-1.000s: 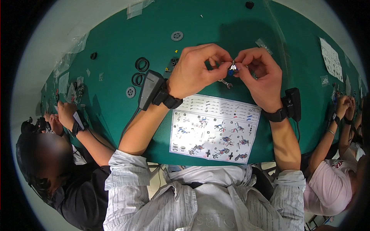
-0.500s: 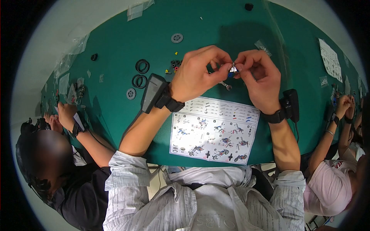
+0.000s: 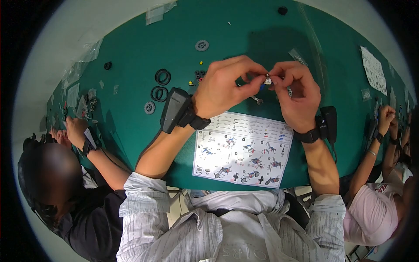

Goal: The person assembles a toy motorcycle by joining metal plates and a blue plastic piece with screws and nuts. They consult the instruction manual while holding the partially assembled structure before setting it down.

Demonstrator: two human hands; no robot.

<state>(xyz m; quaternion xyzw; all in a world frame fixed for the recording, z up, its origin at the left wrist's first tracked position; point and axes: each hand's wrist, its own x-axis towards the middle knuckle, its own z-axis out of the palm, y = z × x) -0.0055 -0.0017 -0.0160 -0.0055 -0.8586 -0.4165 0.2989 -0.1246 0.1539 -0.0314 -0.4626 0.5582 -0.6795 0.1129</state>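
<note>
Small grey toy part (image 3: 267,80) was pinched in mid-air between both hands, just above the green tabletop (image 3: 244,26), at about 12 o'clock from the printed instruction sheet (image 3: 242,150). Left hand (image 3: 227,85) closed on it from 9 o'clock with thumb and forefinger; right hand (image 3: 297,96) closed on it from 3 o'clock the same way. Fingertips of both hands nearly met around it, neither clearly nearer. The part stood roughly upright, with a blue bit showing just below it (too small to tell whether attached).

A small metal spanner (image 3: 256,100) lay on the tabletop at 6 o'clock from the part, between the hands and the sheet. Black rubber tyres (image 3: 162,77) and a cluster of tiny loose pieces (image 3: 198,75) lay at 9 o'clock of the left hand, near but apart. A grey spoked wheel hub (image 3: 201,45) sat at 11 o'clock.

No box or tray in view. Clear plastic bags (image 3: 155,11) lay flat at the far edge; contents could not be told. Other people's hands (image 3: 74,126) worked well apart at the 9 o'clock side.
</note>
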